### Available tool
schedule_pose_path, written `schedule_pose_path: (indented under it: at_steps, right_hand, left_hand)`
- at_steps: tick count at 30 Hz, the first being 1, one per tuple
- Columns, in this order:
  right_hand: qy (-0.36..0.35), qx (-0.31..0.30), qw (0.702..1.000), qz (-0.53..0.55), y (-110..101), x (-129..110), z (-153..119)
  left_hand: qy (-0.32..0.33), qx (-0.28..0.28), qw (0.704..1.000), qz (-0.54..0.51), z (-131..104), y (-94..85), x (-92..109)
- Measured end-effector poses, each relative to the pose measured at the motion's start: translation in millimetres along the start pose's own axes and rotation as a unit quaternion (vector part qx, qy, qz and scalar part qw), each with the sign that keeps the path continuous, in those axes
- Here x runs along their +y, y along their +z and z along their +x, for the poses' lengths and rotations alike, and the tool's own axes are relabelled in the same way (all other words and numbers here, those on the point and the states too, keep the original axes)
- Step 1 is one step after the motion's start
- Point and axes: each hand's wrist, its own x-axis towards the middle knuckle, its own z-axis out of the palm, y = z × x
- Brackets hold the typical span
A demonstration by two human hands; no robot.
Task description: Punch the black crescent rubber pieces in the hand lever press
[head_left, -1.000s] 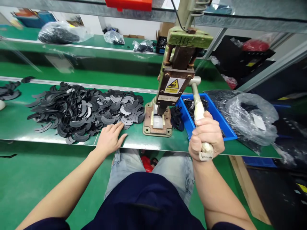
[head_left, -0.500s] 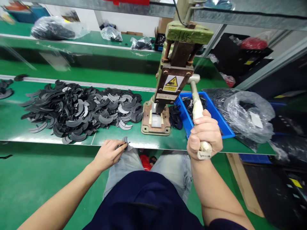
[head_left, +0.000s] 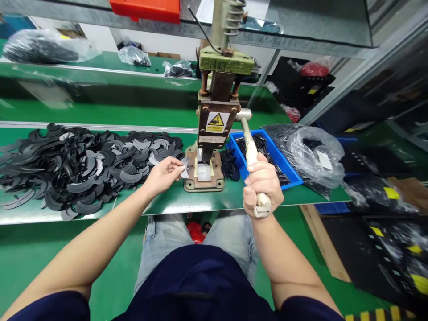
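Between the fingertips of my left hand (head_left: pixel 166 174) is a grey curved plastic piece (head_left: pixel 185 168), held at the left edge of the base plate (head_left: pixel 219 171) of a hand press (head_left: pixel 217 113). My right hand (head_left: pixel 262 185) is wrapped round the tape-covered lever (head_left: pixel 249 139) on the press's right side. Under the ram, a pale block (head_left: pixel 203 172) sits on the base. To the left spreads a heap of dark curved plastic pieces (head_left: pixel 87 169), much like the held one.
Right of the press stands a blue bin (head_left: pixel 284 162) with thin black parts. Several black pieces (head_left: pixel 230 165) lie between bin and press. A clear plastic bag (head_left: pixel 314 154) rests farther right. A metal shelf (head_left: pixel 301 35) with a red bin (head_left: pixel 147 10) crosses above.
My left hand has moved from the table's front edge up and right to the press base, carrying the curved piece. My right hand stays on the lever. The view has shifted.
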Motion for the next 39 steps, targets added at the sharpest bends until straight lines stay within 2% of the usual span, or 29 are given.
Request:
schedule_pose_path:
  at_steps: [4, 9, 12, 18, 23, 26, 29, 31, 32, 34, 36, 38, 39]
  right_hand:
    - [-0.002, -0.009, 1.0, -0.003, -1.7, 2.1, -1.5]
    - [-0.009, -0.012, 1.0, -0.01, -2.5, 4.0, -2.1]
    - [-0.006, -0.015, 1.0, -0.006, -3.1, 3.3, -2.1]
    - [-0.001, -0.011, 1.0, 0.008, -2.4, 2.3, -3.6]
    - [-0.008, 0.002, 1.0, -0.003, 0.3, 4.8, -3.8]
    - [-0.026, 0.001, 1.0, -0.002, -0.6, 7.0, -1.8]
    - [-0.033, -0.017, 0.999, -0.005, -4.5, 8.2, -0.2]
    - [-0.027, -0.033, 0.999, -0.015, -7.0, 8.3, -0.4]
    - [-0.024, -0.038, 0.999, -0.016, -7.6, 8.3, -0.8]
    - [-0.017, -0.035, 0.999, -0.013, -7.0, 8.3, -1.9]
    - [-0.017, -0.017, 1.0, 0.001, -4.2, 8.7, -2.7]
    - [-0.02, 0.002, 1.0, 0.012, -0.8, 9.4, -3.0]
    - [-0.022, 0.009, 1.0, 0.016, 0.7, 9.8, -2.8]
  left_hand:
    - [-0.057, -0.038, 0.997, -0.044, 38.2, 21.6, -2.1]
    - [-0.135, -0.082, 0.986, -0.051, 62.0, 36.3, 1.6]
    - [-0.162, -0.093, 0.982, -0.033, 67.7, 43.5, 2.5]
    - [-0.175, -0.094, 0.98, 0.022, 74.0, 50.3, 8.8]
    - [-0.223, -0.101, 0.968, 0.049, 76.9, 57.6, 18.4]
    - [-0.218, -0.111, 0.968, 0.056, 77.8, 60.4, 24.7]
    - [-0.183, -0.174, 0.966, 0.045, 80.0, 48.5, 34.8]
    - [-0.144, -0.228, 0.963, 0.025, 78.1, 28.3, 40.4]
    - [-0.115, -0.233, 0.965, 0.024, 74.2, 15.3, 41.5]
    - [-0.046, -0.184, 0.979, 0.073, 58.3, -12.7, 38.3]
    - [0.02, -0.087, 0.977, 0.193, 31.6, -37.1, 27.3]
    - [0.084, -0.01, 0.938, 0.336, -1.4, -52.6, 10.2]
    - [0.114, 0.007, 0.911, 0.397, -18.0, -56.4, 0.5]
